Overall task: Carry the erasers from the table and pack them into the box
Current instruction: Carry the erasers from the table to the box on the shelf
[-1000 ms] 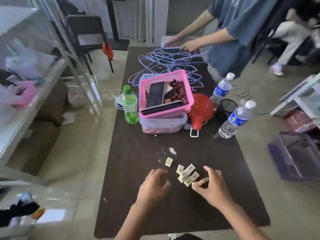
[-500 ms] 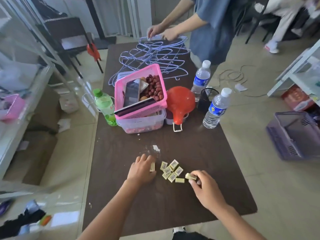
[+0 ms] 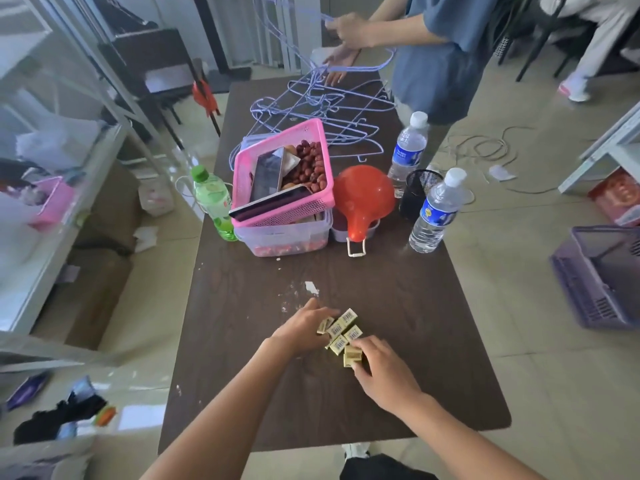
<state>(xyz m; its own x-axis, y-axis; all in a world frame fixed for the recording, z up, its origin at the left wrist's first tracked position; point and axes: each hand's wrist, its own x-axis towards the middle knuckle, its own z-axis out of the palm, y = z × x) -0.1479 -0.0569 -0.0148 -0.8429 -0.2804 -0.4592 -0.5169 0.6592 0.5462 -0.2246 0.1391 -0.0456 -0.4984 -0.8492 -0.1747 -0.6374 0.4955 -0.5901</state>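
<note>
Several small cream erasers [image 3: 341, 330] with barcode labels lie bunched together on the dark brown table [image 3: 398, 306], near its front. My left hand [image 3: 303, 329] reaches in from the left, its curled fingertips on the leftmost eraser [image 3: 325, 325]. My right hand [image 3: 384, 372] comes from the right and pinches two stacked erasers [image 3: 351, 356] at the pile's near edge. A clear plastic box [image 3: 287, 239] stands farther back under a pink basket [image 3: 282, 174].
Behind the erasers stand a green bottle [image 3: 213, 199], a red funnel [image 3: 362, 199], a black mesh cup [image 3: 415, 192] and two water bottles [image 3: 436, 213]. Wire hangers [image 3: 325, 109] cover the far end, where another person works. A purple crate [image 3: 599, 275] sits on the floor at the right.
Both hands have closed in on the pile. The left brought its eraser against the cluster, and the right slid its eraser in from the right. The erasers now lie tighter together.
</note>
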